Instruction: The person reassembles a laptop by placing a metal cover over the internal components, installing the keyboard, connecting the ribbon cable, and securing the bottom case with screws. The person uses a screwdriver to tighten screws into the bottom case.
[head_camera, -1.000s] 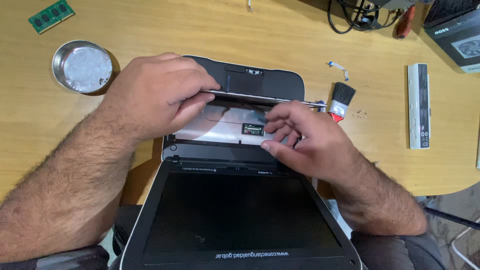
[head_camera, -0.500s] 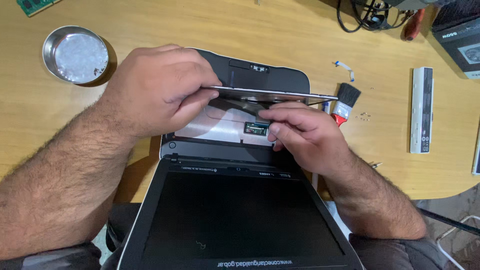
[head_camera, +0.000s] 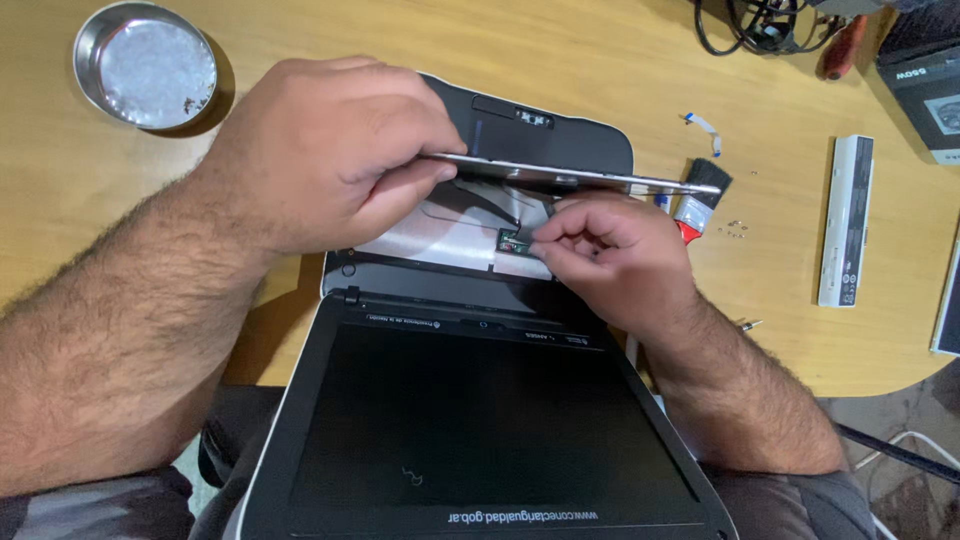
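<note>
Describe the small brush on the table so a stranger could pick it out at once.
Start at the open laptop on the wooden table and look just past its right edge, beyond the right hand. The brush lies there, with black bristles and a red handle. The long white bar farther right is much bigger and has no bristles.

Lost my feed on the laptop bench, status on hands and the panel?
Left hand holds the keyboard panel lifted at its edge. Right hand fingertips on the small connector underneath. Laptop open; nothing blocking.
</note>
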